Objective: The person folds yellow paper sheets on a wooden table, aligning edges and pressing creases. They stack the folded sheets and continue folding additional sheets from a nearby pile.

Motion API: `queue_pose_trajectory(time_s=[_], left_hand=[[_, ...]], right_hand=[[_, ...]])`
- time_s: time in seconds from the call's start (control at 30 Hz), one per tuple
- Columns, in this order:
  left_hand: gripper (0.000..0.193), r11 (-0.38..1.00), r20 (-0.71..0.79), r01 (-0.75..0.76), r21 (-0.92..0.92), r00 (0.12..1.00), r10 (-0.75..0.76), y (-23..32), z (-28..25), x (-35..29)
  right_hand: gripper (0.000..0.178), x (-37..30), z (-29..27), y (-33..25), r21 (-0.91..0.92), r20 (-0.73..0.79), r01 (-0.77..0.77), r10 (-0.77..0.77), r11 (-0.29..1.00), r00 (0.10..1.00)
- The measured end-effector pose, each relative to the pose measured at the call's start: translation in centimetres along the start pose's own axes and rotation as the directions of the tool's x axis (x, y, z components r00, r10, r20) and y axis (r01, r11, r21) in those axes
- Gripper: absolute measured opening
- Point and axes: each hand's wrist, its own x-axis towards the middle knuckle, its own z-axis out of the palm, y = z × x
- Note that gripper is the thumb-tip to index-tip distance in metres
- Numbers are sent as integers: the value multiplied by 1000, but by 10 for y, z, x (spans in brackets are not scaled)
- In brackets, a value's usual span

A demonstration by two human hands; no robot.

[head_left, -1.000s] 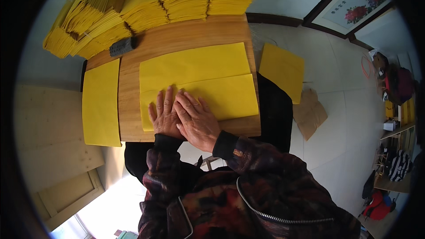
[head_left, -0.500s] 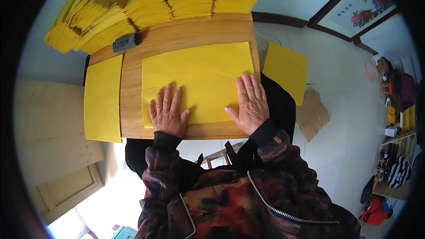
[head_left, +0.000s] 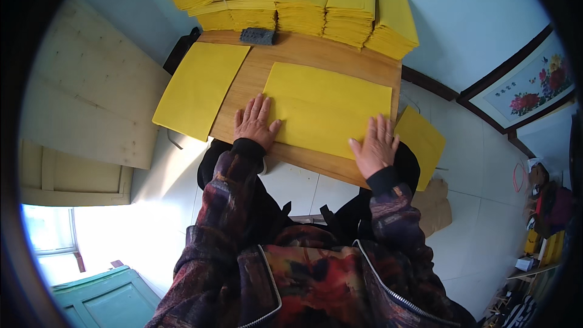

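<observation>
A wide yellow sheet (head_left: 328, 106) lies flat on the wooden table (head_left: 240, 94), a faint line running across it. At its left edge rests my left hand (head_left: 255, 123), palm down with fingers stretched, partly on the bare wood. My right hand (head_left: 375, 146) lies flat over the sheet's lower right corner, thumb spread from the fingers. Neither hand grips anything. To the left, a second yellow sheet or thin stack (head_left: 203, 88) lies along the table's side and overhangs its edge.
Tall stacks of folded yellow sheets (head_left: 349, 9) line the table's far edge, with a dark grey block (head_left: 258, 36) before them. Right of the table are another yellow sheet (head_left: 422, 140) and brown paper (head_left: 434, 206). Pale wooden boards (head_left: 91, 85) stand at left.
The view has turned, so the table appears tilted. My left hand has moved from the sheet's lower left part to its left edge; my right hand remains at the right side, slightly lower.
</observation>
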Motion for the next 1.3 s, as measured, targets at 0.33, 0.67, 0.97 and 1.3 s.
queue_pose_trajectory(time_s=[0.33, 0.67, 0.97, 1.3], left_hand=[[67, 997, 13, 30, 77, 999, -31, 1, 5, 6], [67, 997, 21, 11, 73, 1000, -12, -5, 8, 7], [69, 992, 13, 128, 6, 992, -129, 21, 6, -13], [31, 983, -223, -142, -119, 968, 113, 36, -18, -103]], right_hand=[[69, 25, 50, -114, 168, -114, 408, -393, 898, 912], [70, 10, 17, 53, 111, -146, 94, -78, 989, 986], [52, -64, -1, 8, 202, -374, 464, -370, 863, 850], [31, -36, 14, -10, 311, -358, 579, -472, 753, 806]])
